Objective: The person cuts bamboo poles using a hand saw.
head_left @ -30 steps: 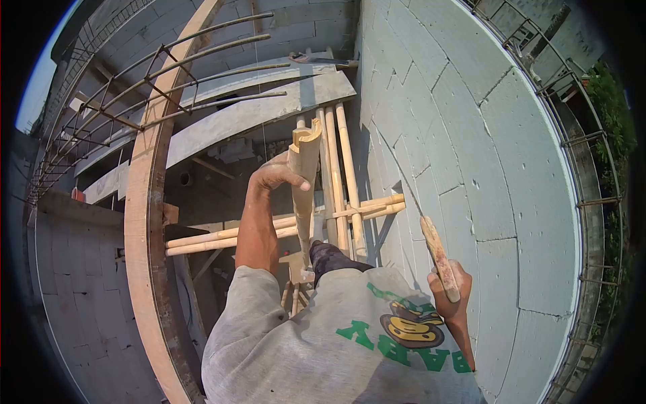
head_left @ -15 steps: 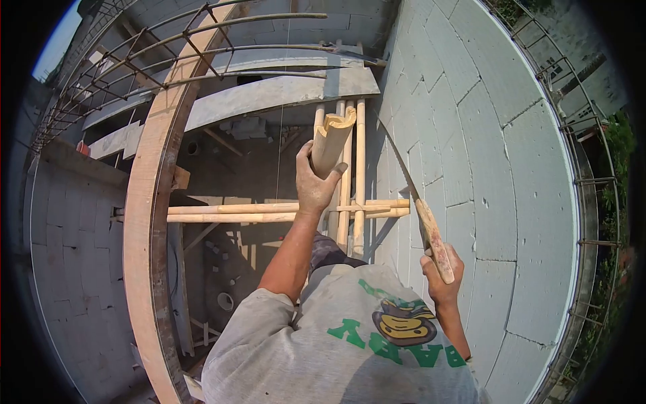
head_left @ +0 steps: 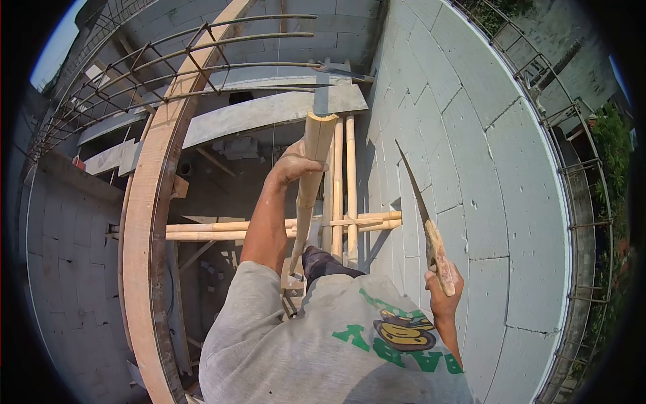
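Note:
My left hand is wrapped round a bamboo pole near its cut upper end. The pole stands roughly upright, leaning a little, and its lower part reaches down past my leg. In my right hand is the wooden handle of a handsaw, its blade angled up and away from me, apart from the bamboo. Several other bamboo poles stand side by side just right of the held one, crossed by horizontal bamboo poles at about knee height.
A pale block wall rises close on my right. To my left runs a long wooden beam, with a rebar cage crossing above it. A grey board spans ahead. The floor lies well below, scattered with debris.
My left hand has moved left and turned the bamboo pole, so its length now shows down to my leg. The saw has shifted slightly down, still in my right hand.

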The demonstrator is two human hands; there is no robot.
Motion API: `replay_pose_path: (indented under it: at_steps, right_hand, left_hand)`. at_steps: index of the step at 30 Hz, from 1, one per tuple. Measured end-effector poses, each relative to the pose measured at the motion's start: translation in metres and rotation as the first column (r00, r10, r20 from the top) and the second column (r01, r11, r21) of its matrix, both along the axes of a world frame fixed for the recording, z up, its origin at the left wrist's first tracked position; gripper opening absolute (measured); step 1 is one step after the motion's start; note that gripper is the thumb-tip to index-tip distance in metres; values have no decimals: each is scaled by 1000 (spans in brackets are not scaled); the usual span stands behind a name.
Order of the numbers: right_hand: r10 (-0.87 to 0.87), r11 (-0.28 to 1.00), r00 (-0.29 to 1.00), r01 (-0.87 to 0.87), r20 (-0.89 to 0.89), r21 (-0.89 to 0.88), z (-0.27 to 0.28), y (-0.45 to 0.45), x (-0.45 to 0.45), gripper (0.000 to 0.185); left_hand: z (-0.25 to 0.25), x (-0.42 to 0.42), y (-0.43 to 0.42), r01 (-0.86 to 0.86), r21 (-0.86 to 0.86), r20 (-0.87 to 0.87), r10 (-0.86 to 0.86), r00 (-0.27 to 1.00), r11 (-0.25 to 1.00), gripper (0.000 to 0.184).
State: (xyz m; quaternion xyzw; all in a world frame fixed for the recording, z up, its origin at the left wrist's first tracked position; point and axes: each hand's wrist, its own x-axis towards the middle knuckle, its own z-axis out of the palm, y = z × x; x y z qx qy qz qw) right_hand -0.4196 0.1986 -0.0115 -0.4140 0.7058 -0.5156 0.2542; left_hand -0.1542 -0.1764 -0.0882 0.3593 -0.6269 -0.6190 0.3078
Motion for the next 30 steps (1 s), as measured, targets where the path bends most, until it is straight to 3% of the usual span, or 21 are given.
replay_pose_path:
  at_steps: [3, 7, 11, 16, 20, 23, 24, 30]
  right_hand:
    - [-50, 999, 999, 50, 15, -5, 7, 1, 1, 15]
    - [-28, 999, 998, 26, -61, -24, 12, -8, -5, 15]
    - [57, 991, 956, -88, -289, -96, 33, -24, -5, 15]
    - [125, 964, 816, -235, -565, -125, 61, -21, -13, 15]
    - [228, 929, 661, -368, -714, -44, 91, -17, -23, 18]
    - [268, 903, 610, -428, -746, -25, 110, -13, -24, 25]
    - [303, 884, 596, -467, -744, -14, 116, -14, -26, 29]
    - [412, 822, 574, -569, -708, 17, 125, -42, -21, 23]
  left_hand:
    - [16, 14, -4, 297, 126, 35, -304, 952, 946, 76]
    - [-23, -2, -11, 189, 218, -213, -142, 967, 957, 91]
    - [-26, -19, -6, -26, 260, -247, 92, 965, 965, 90]
    - [-36, -38, -12, -118, 107, -124, 131, 984, 987, 103]
    - [-15, -42, -13, -172, 34, -147, 175, 974, 985, 105]
    - [-12, -42, -22, -129, 24, -203, 131, 970, 991, 97]
    - [-9, -45, -22, -186, 37, -118, 190, 975, 982, 93]
    - [-10, -72, -43, -177, 85, -88, 185, 979, 980, 90]
